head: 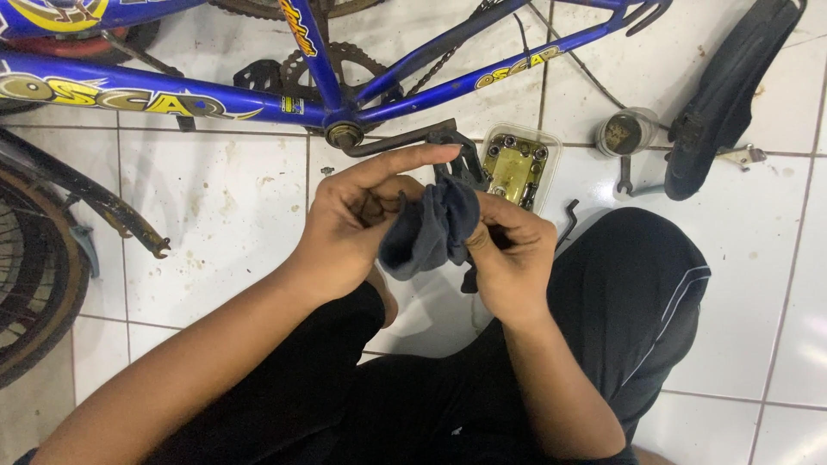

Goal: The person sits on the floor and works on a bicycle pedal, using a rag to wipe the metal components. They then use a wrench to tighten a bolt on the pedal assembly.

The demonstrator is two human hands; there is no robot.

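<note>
I hold a dark grey rag bunched between both hands above the tiled floor: my left hand pinches one side, my right hand clenches the other. The blue bicycle frame lies stripped, crank bare; small parts wait in a clear tray.

Clear plastic tray package: rectangular, rounded corners, lying on white tile floor just below blue bicycle frame, beside crank; holds brass-yellow metal part and small dark round pieces. Round clear plastic tub to its right on floor, dark contents. Frame decals: yellow and white lettering labels on blue tubes; small rectangular sticker near bottom bracket.
</note>
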